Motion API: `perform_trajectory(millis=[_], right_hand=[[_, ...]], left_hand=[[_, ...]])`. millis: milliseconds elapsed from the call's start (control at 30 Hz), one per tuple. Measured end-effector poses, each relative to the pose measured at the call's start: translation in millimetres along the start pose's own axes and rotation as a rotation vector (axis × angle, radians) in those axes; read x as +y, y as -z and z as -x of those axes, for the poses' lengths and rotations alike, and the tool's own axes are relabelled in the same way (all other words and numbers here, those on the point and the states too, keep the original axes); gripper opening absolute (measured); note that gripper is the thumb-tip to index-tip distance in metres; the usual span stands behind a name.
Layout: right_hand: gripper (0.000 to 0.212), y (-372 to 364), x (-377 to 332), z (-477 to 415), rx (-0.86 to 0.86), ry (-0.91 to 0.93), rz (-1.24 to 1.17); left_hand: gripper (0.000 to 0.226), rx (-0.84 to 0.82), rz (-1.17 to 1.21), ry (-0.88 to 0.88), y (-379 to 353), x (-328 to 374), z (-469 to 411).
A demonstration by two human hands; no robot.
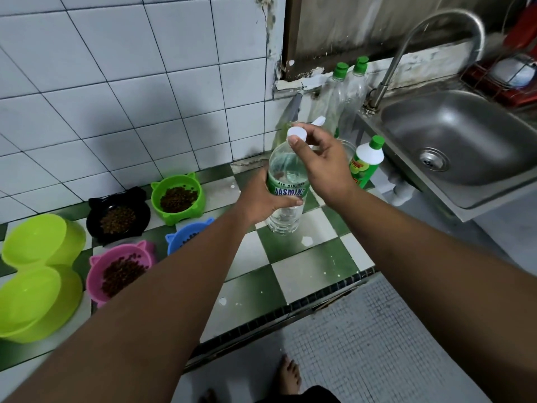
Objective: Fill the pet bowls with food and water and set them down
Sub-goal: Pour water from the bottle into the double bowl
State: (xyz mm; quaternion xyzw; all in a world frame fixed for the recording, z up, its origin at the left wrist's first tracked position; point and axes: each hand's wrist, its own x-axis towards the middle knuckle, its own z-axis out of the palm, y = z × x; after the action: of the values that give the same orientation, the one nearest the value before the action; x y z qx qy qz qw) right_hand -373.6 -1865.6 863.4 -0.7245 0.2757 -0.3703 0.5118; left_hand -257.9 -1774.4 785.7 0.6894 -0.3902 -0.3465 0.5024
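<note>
Uncapping looked underway: left grip (263, 199) clamped on water bottle (283, 170), right grip (319, 164) pinched its cap (297, 132); next likely needed a tilt-pour into lime bowls (33, 242) left of bottle.

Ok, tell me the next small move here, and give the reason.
Probably twist the cap off. The left hand grips the water bottle at its label, the right hand pinches the cap on top, and the two lime bowls look dry, while the pink bowl already holds kibble.
</note>
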Motion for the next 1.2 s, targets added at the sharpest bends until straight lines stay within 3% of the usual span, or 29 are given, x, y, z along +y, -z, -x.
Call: perform_trajectory(millis=[300,433,567,833,1067,1200], right_hand=[[0.026,-4,-4,1,0.032,0.027,0.022],[0.032,-2,-3,3,-0.03,0.052,0.043],[0.04,-4,0,9,0.085,0.022,0.02],[0.026,-8,-7,12,0.052,0.024,0.004],[0.04,-6,-8,16,0.088,0.01,-0.01],[0.028,-2,-8,12,0.096,0.017,0.014]], left_hand=[[0.084,0.001,0.011,-0.006,2,-8,-1],[0.083,-0.003,0.012,-0.008,2,-9,0],[0.075,-0.017,-0.007,0.0,0,-10,0],[0.083,-0.023,-0.044,-0.002,5,-10,-2],[0.086,-0.016,-0.054,0.03,2,-9,-1],[0.082,-0.021,-0.058,0.023,2,-9,-1]])
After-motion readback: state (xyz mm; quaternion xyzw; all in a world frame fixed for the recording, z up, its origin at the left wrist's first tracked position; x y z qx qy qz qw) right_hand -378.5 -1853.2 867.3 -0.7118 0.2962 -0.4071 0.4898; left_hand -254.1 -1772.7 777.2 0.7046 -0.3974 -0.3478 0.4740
